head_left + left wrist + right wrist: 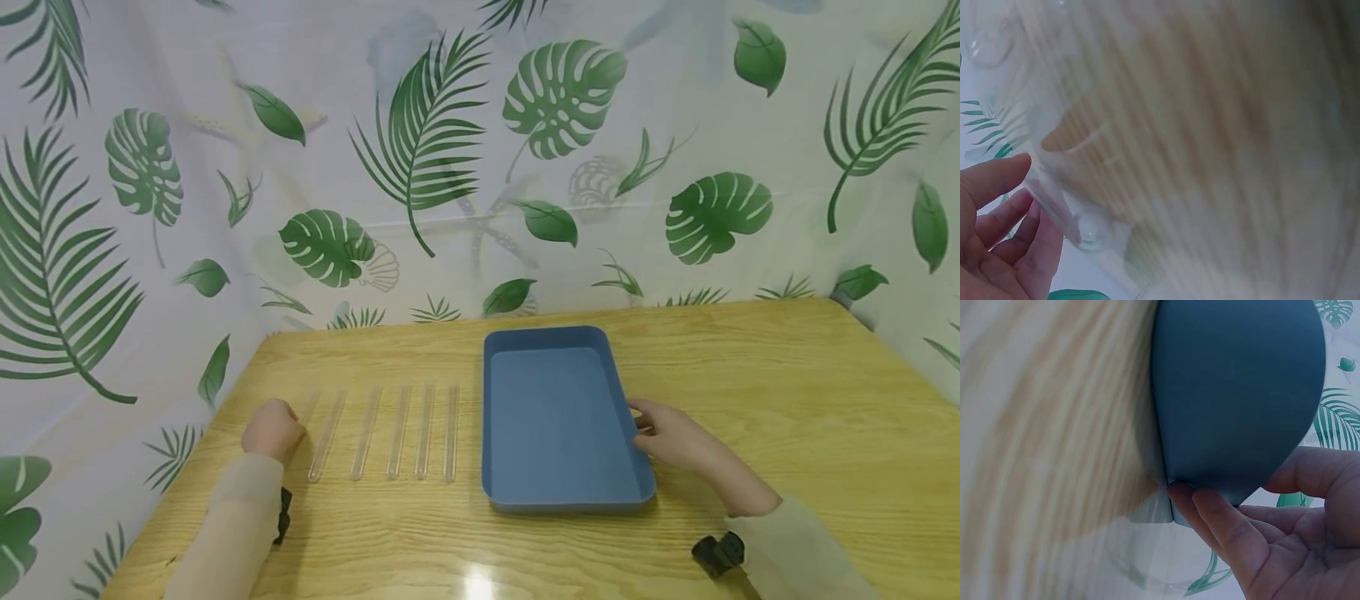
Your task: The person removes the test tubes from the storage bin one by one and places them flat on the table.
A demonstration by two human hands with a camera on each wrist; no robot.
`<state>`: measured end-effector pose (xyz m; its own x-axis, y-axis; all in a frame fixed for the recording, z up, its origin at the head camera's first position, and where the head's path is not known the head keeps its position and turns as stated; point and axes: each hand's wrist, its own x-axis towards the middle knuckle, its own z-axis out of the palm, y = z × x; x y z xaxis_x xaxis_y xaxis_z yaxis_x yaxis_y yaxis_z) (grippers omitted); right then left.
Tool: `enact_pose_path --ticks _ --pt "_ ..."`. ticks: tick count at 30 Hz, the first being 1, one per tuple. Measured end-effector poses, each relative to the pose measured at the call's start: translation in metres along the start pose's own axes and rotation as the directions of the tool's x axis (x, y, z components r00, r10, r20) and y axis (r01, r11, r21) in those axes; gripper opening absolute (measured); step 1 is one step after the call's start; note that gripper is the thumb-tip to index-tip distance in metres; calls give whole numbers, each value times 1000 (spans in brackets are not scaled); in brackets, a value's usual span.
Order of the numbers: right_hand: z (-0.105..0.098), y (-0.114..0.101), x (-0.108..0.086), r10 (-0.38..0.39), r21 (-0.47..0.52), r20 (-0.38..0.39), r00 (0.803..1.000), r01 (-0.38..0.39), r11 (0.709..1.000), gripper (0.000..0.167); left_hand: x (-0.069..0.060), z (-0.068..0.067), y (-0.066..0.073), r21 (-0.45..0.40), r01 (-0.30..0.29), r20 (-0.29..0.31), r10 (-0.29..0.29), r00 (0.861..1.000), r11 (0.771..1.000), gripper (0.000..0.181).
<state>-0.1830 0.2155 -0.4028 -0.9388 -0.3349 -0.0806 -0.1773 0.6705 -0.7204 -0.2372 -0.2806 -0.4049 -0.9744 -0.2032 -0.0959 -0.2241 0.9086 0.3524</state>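
Observation:
In the head view, several clear test tubes [400, 432] lie side by side on the table, left of a blue rectangular tray [555, 425]. My left hand [273, 429] is at the leftmost tube [309, 408], which is faint and partly hidden by the hand. The left wrist view has the thumb and curled fingertips pinching the edge of a clear tube [1054, 203]. At the tray's right side, my right hand [678, 435] grips the wall. In the right wrist view, its fingers press the tray's outer wall [1235, 394], with the thumb by the rim.
The wooden table [765, 375] backs onto a white curtain [465, 250] printed with green leaves, which also hangs along the left side. A black wrist device [718, 554] sits by the right sleeve, and another [283, 517] by the left.

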Motion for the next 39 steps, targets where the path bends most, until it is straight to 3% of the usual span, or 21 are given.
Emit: enact_pose_path --ticks 7,14,21,29,39 --pt "1 1 0 10 7 5 1000 -10 1000 53 -2 -1 2 -5 -5 -14 5 1000 1000 12" --pt "0 0 -2 4 5 10 1000 -4 1000 52 -4 1 -2 -67 -12 -30 10 999 998 36" --pt "0 0 -2 3 9 8 1000 -3 1000 53 -3 0 -5 -30 -18 -30 17 999 999 28" --pt "2 1 -2 5 9 10 1000 -5 1000 52 -4 -3 -6 -15 -22 -14 22 1000 1000 12" --pt "0 1 0 2 0 3 1000 -2 1000 52 -4 -7 -12 -26 -3 50 4 999 1000 30"
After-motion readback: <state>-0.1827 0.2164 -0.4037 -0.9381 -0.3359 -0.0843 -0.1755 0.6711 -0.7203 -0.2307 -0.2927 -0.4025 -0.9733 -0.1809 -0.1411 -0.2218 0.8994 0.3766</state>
